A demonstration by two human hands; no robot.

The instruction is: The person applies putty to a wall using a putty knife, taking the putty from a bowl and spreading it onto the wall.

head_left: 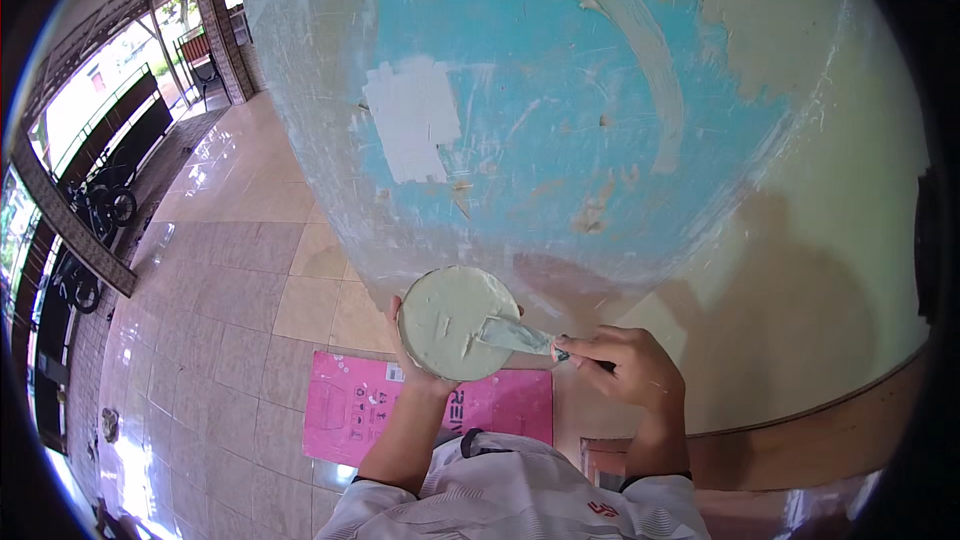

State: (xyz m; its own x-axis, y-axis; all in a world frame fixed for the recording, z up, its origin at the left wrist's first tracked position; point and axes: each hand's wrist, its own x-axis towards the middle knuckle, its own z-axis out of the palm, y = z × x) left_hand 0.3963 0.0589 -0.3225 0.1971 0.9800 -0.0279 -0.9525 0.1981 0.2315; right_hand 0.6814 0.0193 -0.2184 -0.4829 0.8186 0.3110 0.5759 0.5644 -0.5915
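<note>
My left hand (425,378) supports a round tub (435,305) full of pale, creamy paste from its left and underside. My right hand (620,365) grips a putty knife (515,335) by its handle, with the blade tip resting in or on the paste. Above the tub is a wall (560,160) with worn light-blue paint, a white rectangular patch (408,120) and a curved smear of beige paste (655,70).
Pink printed cardboard (340,405) lies on the tiled floor (210,310) beneath my arms. A brown ledge (790,420) runs along the wall's foot at right. Pillars (225,35), a dark gate (150,120) and parked motorbikes (95,210) stand at left.
</note>
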